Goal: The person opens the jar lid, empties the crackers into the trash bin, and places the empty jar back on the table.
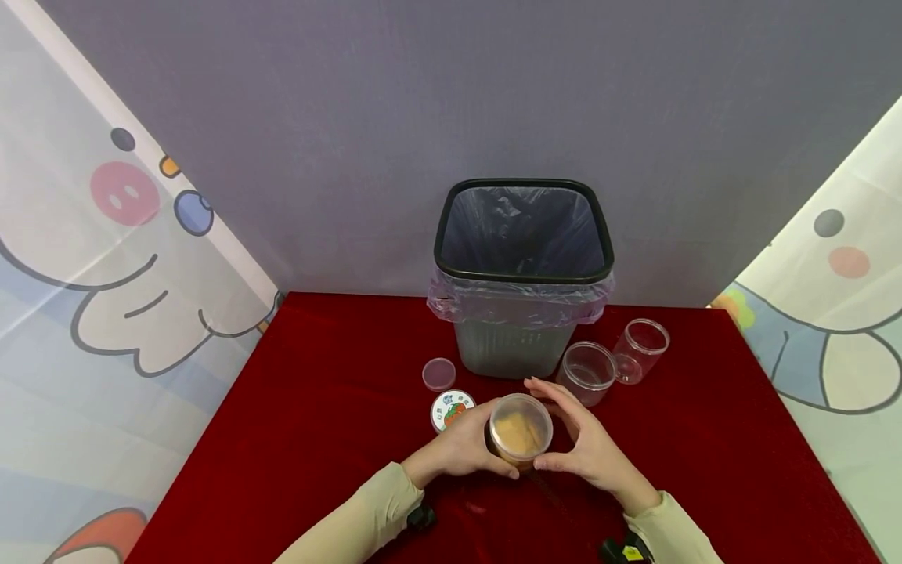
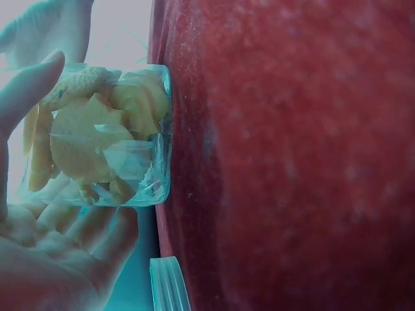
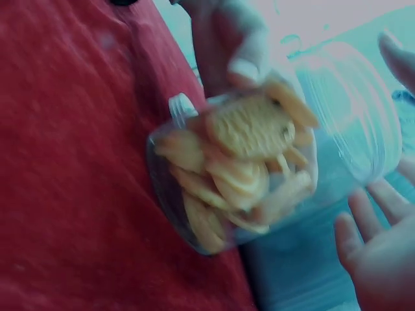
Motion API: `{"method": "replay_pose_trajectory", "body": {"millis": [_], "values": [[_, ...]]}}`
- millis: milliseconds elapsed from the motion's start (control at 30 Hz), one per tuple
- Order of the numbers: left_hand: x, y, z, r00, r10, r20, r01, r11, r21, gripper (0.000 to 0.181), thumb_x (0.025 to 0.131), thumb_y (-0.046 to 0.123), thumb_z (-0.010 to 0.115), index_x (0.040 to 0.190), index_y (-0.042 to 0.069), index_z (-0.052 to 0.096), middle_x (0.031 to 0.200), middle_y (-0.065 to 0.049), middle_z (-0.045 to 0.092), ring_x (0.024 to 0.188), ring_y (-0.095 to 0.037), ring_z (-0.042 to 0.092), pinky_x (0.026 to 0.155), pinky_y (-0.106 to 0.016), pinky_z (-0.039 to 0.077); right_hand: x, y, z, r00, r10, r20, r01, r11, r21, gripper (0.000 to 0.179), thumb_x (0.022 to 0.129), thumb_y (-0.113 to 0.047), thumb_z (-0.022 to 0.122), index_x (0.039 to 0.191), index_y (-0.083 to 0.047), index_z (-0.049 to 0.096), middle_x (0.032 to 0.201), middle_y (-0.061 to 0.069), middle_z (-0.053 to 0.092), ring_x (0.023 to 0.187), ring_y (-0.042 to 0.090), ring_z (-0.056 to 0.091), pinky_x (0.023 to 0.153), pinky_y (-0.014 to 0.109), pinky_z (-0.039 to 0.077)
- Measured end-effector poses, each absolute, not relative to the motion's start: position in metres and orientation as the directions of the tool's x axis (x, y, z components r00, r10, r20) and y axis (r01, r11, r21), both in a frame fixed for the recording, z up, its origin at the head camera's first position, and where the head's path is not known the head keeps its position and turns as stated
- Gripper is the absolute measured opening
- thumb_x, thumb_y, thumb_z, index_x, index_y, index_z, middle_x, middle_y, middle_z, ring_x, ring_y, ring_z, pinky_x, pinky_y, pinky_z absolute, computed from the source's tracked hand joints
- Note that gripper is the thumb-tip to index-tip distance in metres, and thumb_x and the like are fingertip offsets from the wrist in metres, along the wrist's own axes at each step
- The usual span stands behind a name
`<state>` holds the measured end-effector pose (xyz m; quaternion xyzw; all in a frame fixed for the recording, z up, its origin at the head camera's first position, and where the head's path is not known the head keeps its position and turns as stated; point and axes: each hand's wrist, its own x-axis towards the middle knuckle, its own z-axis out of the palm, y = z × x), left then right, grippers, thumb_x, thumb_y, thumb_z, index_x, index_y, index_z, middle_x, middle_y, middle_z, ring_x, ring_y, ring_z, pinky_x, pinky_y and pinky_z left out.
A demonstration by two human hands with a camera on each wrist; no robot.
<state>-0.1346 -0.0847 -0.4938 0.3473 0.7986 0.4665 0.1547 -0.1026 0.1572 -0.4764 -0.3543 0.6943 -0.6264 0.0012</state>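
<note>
A clear plastic jar of cookies stands between the two hands in the head view, its round top facing up. My left hand grips its side, thumb toward the front and fingers behind. Yellow-brown cookies show through the wall in the left wrist view. My right hand is spread around the jar's right side, fingers gently curved near the rim. In the right wrist view, its fingers and thumb stand apart beside the ridged upper end of the jar.
Behind the hands stands a bin with a dark rim and plastic liner. Two clear jars are right of it. A purplish lid and a white lid with a printed picture lie left on the red cloth.
</note>
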Motion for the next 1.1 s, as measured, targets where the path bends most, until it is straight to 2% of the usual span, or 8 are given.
{"method": "replay_pose_trajectory", "body": {"millis": [133,400,567,667,900,1100], "values": [[-0.134,-0.085,-0.494,-0.71,0.701,0.076,0.404,0.317,0.858,0.098,0.069,0.032,0.094,0.15,0.028,0.039,0.137,0.013,0.054,0.121,-0.007,0.054,0.102,-0.031,0.045,-0.09,0.151,-0.476,-0.792,-0.423,0.44,-0.5,0.037,-0.865,0.099,0.072,0.012,0.082,0.155,-0.002,0.029,0.153,0.018,0.035,0.137,0.026,0.038,0.109,0.022,0.035],[-0.134,-0.085,-0.494,-0.709,0.699,0.092,0.416,0.31,0.855,0.098,0.069,0.032,0.094,0.151,0.028,0.039,0.138,0.013,0.054,0.122,-0.007,0.054,0.103,-0.031,0.044,-0.069,0.127,-0.486,-0.894,-0.223,0.387,-0.42,0.119,-0.9,0.11,0.067,0.007,0.088,0.158,-0.014,0.028,0.154,0.014,0.035,0.142,0.017,0.031,0.113,0.018,0.024],[-0.134,-0.084,-0.494,-0.704,0.703,0.099,0.426,0.307,0.851,0.098,0.072,0.034,0.092,0.152,0.026,0.038,0.141,0.011,0.052,0.125,-0.008,0.052,0.105,-0.032,0.043,-0.063,0.112,-0.493,-0.917,-0.094,0.388,-0.4,0.194,-0.896,0.11,0.065,0.0,0.092,0.156,-0.015,0.032,0.15,0.019,0.039,0.138,0.014,0.036,0.11,0.015,0.025],[-0.134,-0.085,-0.493,-0.708,0.701,0.088,0.416,0.312,0.854,0.096,0.071,0.034,0.092,0.151,0.025,0.04,0.138,0.011,0.054,0.122,-0.008,0.054,0.102,-0.031,0.044,-0.063,0.107,-0.493,-0.917,-0.047,0.396,-0.396,0.234,-0.888,0.105,0.064,-0.004,0.094,0.152,-0.014,0.038,0.147,0.015,0.044,0.135,0.014,0.04,0.109,0.015,0.028],[-0.134,-0.085,-0.493,-0.713,0.697,0.082,0.403,0.312,0.86,0.097,0.069,0.035,0.093,0.15,0.026,0.04,0.136,0.012,0.055,0.119,-0.007,0.055,0.1,-0.03,0.046,-0.071,0.114,-0.493,-0.911,-0.094,0.401,-0.412,0.194,-0.89,0.097,0.065,-0.001,0.093,0.147,-0.004,0.043,0.144,0.015,0.047,0.131,0.024,0.045,0.108,0.018,0.033],[-0.134,-0.086,-0.493,-0.709,0.7,0.086,0.418,0.318,0.851,0.098,0.069,0.035,0.094,0.15,0.026,0.04,0.136,0.011,0.055,0.119,-0.007,0.055,0.099,-0.03,0.046,-0.08,0.128,-0.492,-0.909,-0.225,0.35,-0.386,0.139,-0.912,0.091,0.071,-0.003,0.09,0.149,-0.009,0.044,0.146,0.011,0.047,0.132,0.022,0.045,0.106,0.018,0.035]]}}
